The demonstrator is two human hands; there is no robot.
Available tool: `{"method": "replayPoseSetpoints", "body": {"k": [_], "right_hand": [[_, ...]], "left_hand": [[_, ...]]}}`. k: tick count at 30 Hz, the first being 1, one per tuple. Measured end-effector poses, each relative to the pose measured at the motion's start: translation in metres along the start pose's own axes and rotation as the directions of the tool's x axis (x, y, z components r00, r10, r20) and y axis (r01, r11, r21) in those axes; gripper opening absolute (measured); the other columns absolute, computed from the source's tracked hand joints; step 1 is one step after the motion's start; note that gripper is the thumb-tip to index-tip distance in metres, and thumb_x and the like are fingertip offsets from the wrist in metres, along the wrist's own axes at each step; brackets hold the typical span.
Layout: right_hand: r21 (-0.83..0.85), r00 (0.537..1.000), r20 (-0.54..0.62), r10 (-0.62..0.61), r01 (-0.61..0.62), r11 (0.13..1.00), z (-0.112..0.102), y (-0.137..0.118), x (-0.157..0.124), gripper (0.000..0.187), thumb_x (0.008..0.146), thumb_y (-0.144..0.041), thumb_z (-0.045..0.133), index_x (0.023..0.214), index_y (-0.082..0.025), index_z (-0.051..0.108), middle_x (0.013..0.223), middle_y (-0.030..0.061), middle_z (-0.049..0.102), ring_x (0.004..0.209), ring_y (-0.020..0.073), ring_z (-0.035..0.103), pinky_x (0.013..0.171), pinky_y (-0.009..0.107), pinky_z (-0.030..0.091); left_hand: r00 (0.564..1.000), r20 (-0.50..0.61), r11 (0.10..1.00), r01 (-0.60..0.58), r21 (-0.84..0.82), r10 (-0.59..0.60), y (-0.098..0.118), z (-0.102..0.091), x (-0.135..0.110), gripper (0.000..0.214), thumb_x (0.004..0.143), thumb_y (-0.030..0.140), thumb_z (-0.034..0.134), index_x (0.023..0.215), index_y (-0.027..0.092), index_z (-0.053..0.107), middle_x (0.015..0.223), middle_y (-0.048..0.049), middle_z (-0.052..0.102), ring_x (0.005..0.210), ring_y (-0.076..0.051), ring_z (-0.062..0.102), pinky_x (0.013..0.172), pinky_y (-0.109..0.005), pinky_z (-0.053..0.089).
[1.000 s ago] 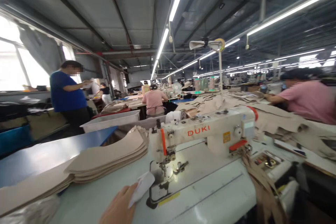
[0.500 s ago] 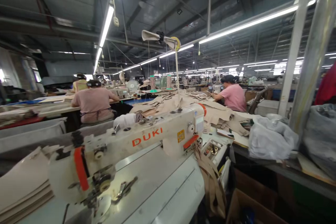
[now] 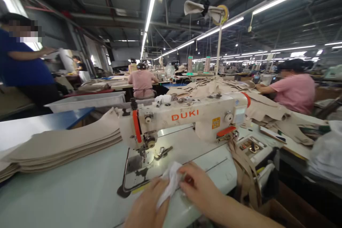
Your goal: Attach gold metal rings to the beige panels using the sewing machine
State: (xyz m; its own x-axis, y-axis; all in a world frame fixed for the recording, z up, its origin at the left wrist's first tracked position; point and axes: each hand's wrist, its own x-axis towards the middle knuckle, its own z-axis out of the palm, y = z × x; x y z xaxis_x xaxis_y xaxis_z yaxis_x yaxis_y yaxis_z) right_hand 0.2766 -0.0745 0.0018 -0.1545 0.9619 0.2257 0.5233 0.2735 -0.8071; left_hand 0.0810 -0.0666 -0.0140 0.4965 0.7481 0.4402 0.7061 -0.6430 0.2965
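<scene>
From here, a white cloth (image 3: pixel 172 180) sits between the left hand (image 3: pixel 151 201) and right hand (image 3: pixel 200 185), pinched by both.

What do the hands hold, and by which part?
A white cloth-like piece: the left hand grips its left side, the right hand its right side.

The sewing machine (image 3: pixel 184 114) stands on the table (image 3: pixel 66 188) at the centre of the frame. Left of it lies a stack of cloth pieces (image 3: pixel 69 140), with a bin (image 3: pixel 85 104) behind. At lower centre, before the machine, a rag (image 3: pixel 172 180) sits between the person's left hand (image 3: pixel 149 203) and right hand (image 3: pixel 199 187). Straps (image 3: pixel 244 171) hang below the machine's right end, beside a tray (image 3: pixel 263 150). Behind the machine, fabric (image 3: pixel 267 108) spreads rightward, near a co-worker (image 3: pixel 295 87) at right.
</scene>
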Motion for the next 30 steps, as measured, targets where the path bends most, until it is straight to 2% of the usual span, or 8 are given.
{"method": "replayPoseSetpoints", "body": {"k": [4, 8, 12, 16, 18, 22, 27, 30], "right_hand": [[-0.049, 0.996, -0.047, -0.071, 0.069, 0.996, -0.03, 0.025, 0.023, 0.063, 0.069, -0.001, 0.048, 0.13, -0.015, 0.042, 0.116, 0.01, 0.047, 0.082, 0.0134, 0.055, 0.078, 0.027, 0.047], [-0.244, 0.986, 0.03, -0.164, 0.166, 0.955, -0.046, 0.043, 0.046, 0.051, 0.064, 0.003, 0.046, 0.11, -0.017, 0.056, 0.114, 0.0075, 0.047, 0.082, 0.012, 0.055, 0.078, 0.024, 0.045], [-0.365, 0.981, 0.038, -0.189, 0.189, 0.912, -0.053, 0.048, 0.059, 0.029, 0.065, 0.003, 0.046, 0.084, -0.016, 0.057, 0.112, 0.0058, 0.051, 0.076, 0.0113, 0.055, 0.073, 0.024, 0.043], [-0.397, 0.986, 0.022, -0.166, 0.161, 0.903, -0.057, 0.056, 0.065, 0.023, 0.067, 0.002, 0.045, 0.078, -0.016, 0.054, 0.118, 0.0057, 0.051, 0.079, 0.0125, 0.056, 0.073, 0.025, 0.042], [-0.411, 0.99, -0.021, -0.136, 0.115, 0.904, -0.062, 0.062, 0.069, 0.022, 0.072, 0.002, 0.042, 0.078, -0.015, 0.054, 0.124, 0.0079, 0.049, 0.082, 0.0135, 0.056, 0.074, 0.026, 0.042], [-0.41, 0.989, -0.114, -0.097, 0.042, 0.911, -0.076, 0.063, 0.07, 0.028, 0.077, 0.002, 0.037, 0.089, -0.015, 0.056, 0.123, 0.0112, 0.049, 0.096, 0.0167, 0.055, 0.085, 0.03, 0.042], [-0.339, 0.983, -0.117, -0.144, 0.096, 0.936, -0.081, 0.03, 0.043, 0.027, 0.089, -0.02, 0.042, 0.114, -0.019, 0.051, 0.115, 0.0079, 0.054, 0.1, 0.0165, 0.054, 0.088, 0.029, 0.043], [-0.347, 0.997, -0.057, -0.045, 0.022, 0.938, -0.077, 0.02, 0.035, 0.036, 0.085, -0.022, 0.049, 0.121, -0.02, 0.051, 0.12, 0.0082, 0.053, 0.104, 0.019, 0.053, 0.091, 0.03, 0.04]], "left_hand": [[0.993, 0.108, 0.998, 0.055, -0.013, -0.053, 0.028, 0.015, 0.062, 0.034, 0.079, 0.007, 0.043, 0.106, 0.021, 0.06, 0.103, -0.0065, 0.062, 0.094, -0.021, 0.062, 0.085, -0.034, 0.051], [0.998, 0.038, 0.998, 0.042, 0.048, -0.044, 0.035, 0.036, 0.093, 0.038, 0.077, 0.008, 0.048, 0.114, 0.015, 0.055, 0.115, -0.012, 0.058, 0.108, -0.027, 0.054, 0.097, -0.046, 0.043], [1.0, 0.016, 0.996, -0.021, -0.09, 0.023, 0.03, 0.036, 0.085, 0.043, 0.077, 0.014, 0.056, 0.119, 0.017, 0.05, 0.118, -0.0113, 0.059, 0.112, -0.027, 0.052, 0.1, -0.048, 0.042], [0.995, 0.091, 0.981, -0.014, -0.195, 0.033, 0.02, 0.023, 0.06, 0.047, 0.086, 0.026, 0.052, 0.131, 0.02, 0.037, 0.122, -0.0109, 0.06, 0.112, -0.023, 0.056, 0.097, -0.041, 0.046], [0.976, 0.154, 0.976, -0.125, -0.178, 0.153, 0.018, 0.018, 0.052, 0.049, 0.088, 0.027, 0.049, 0.134, 0.022, 0.034, 0.126, -0.0096, 0.059, 0.115, -0.022, 0.055, 0.097, -0.038, 0.046], [0.881, 0.293, 0.928, -0.363, -0.086, 0.372, 0.028, 0.013, 0.058, 0.04, 0.088, 0.017, 0.044, 0.127, 0.023, 0.047, 0.13, -0.0075, 0.057, 0.118, -0.024, 0.052, 0.1, -0.042, 0.043], [0.908, 0.294, 0.953, -0.299, -0.043, 0.298, 0.044, 0.02, 0.083, 0.053, 0.079, 0.001, 0.04, 0.127, 0.022, 0.049, 0.126, -0.0062, 0.06, 0.111, -0.024, 0.054, 0.097, -0.043, 0.042], [0.912, 0.277, 0.953, -0.29, -0.083, 0.302, 0.049, 0.029, 0.092, 0.051, 0.072, -0.003, 0.041, 0.114, 0.021, 0.057, 0.103, -0.0037, 0.067, 0.099, -0.022, 0.056, 0.091, -0.039, 0.044]]}}
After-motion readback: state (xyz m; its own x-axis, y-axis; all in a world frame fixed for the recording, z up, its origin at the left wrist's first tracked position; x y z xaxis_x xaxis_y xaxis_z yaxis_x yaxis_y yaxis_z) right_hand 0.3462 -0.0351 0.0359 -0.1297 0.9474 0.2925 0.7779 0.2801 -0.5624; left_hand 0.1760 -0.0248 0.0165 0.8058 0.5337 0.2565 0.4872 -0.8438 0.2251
